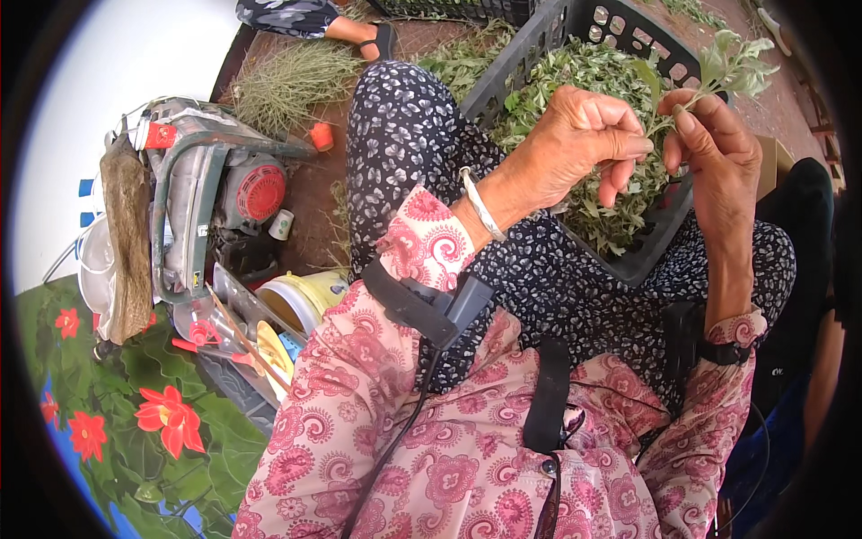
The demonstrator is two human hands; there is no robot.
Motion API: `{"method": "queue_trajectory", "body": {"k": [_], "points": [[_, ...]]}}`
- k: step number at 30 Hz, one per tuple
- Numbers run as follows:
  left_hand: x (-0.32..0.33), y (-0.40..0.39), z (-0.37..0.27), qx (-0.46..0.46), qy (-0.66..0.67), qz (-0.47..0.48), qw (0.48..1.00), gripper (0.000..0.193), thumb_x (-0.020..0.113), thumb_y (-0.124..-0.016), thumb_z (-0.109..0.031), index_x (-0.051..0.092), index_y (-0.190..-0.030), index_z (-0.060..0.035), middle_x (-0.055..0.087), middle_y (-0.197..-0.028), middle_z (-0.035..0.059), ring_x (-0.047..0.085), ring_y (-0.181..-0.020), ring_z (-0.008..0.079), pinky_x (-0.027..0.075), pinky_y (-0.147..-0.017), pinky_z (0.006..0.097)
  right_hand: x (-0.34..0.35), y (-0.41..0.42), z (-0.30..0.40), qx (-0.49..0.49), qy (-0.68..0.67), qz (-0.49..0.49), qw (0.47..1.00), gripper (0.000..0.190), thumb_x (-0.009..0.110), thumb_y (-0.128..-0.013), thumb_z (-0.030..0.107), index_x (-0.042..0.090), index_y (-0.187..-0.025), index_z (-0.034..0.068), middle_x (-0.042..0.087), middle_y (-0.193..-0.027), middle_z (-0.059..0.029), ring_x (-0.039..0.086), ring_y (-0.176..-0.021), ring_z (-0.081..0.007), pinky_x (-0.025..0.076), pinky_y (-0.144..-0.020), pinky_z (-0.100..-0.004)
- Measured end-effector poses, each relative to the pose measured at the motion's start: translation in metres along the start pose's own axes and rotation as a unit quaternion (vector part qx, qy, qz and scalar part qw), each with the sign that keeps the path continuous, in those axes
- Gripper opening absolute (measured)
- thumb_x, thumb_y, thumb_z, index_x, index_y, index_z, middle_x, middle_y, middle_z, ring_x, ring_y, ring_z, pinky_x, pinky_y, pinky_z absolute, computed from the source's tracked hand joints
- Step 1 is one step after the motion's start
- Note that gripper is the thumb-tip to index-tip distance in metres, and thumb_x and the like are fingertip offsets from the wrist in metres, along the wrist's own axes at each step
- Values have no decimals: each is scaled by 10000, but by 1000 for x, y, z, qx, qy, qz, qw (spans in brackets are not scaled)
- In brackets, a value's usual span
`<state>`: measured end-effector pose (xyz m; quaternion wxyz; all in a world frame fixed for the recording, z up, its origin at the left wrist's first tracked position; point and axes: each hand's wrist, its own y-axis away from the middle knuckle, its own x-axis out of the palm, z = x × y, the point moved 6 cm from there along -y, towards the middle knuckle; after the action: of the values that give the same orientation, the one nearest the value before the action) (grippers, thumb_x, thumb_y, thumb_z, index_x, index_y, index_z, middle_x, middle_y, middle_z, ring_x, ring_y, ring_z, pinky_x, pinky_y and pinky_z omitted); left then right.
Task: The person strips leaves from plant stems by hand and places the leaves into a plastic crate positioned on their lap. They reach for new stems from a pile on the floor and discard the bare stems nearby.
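A leafy green sprig point(737, 64) spans my two raised hands. Thumb and fingers of my right hand point(720, 138) pinch its stem just below the top leaves. My left hand point(586, 135), with a silver-coloured bangle point(479, 205) at the wrist, closes thumb against forefinger on the lower stem. Beneath both hands, a black plastic crate point(515, 71) holds a heap of loose green leaves point(566, 81). The crate sits between my knees, and part of its contents is hidden behind my left hand.
At left stand an engine-driven machine point(259, 192), a paper cup point(281, 224) and a yellow bucket point(306, 296). Bare stems point(296, 81) lie piled on the floor near another person's sandalled foot point(380, 42). Another crate point(458, 10) is at the top. A cardboard box point(774, 165) stands at right.
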<state>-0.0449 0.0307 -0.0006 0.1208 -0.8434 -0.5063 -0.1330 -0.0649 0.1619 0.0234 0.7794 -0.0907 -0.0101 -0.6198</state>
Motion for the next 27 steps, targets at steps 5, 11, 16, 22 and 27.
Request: {"method": "queue_trajectory", "body": {"k": [5,11,16,22,27], "points": [[-1,-1,1,11,53,4,999,155,531,-814,-110,546,-743,26,544,-553,68,522,-432,112,443,-410,206,5,3,6,-17,67,6,998,157,597,-775,96,609,-889,-11,590,-706,-23,497,-518,-53,405,-465,-168],[-3,0,1,14,23,-1,1000,159,523,-819,-111,546,-745,27,556,-568,75,545,-461,127,465,-457,222,9,6,8,-39,201,14,979,141,591,-775,77,609,-890,-3,583,-683,-9,482,-503,-27,426,-472,-161],[-4,-3,6,44,-56,-17,997,148,534,-810,-100,565,-759,36,580,-610,88,582,-521,138,480,-496,229,11,8,6,-34,218,6,975,127,582,-770,54,599,-881,-7,573,-664,0,470,-488,-29,396,-448,-160],[-17,-3,-18,119,-245,-110,956,144,554,-799,-100,599,-783,35,600,-650,75,596,-552,131,479,-526,213,16,8,11,-84,345,22,935,102,564,-755,23,568,-843,-28,551,-641,-66,482,-480,-95,371,-437,-227],[-19,-4,-31,130,-272,-154,941,161,580,-785,-128,614,-751,25,577,-607,36,549,-473,82,432,-428,174,31,10,18,-200,421,68,882,65,548,-744,-1,546,-804,-25,529,-666,-146,525,-549,-244,394,-486,-306]]}}
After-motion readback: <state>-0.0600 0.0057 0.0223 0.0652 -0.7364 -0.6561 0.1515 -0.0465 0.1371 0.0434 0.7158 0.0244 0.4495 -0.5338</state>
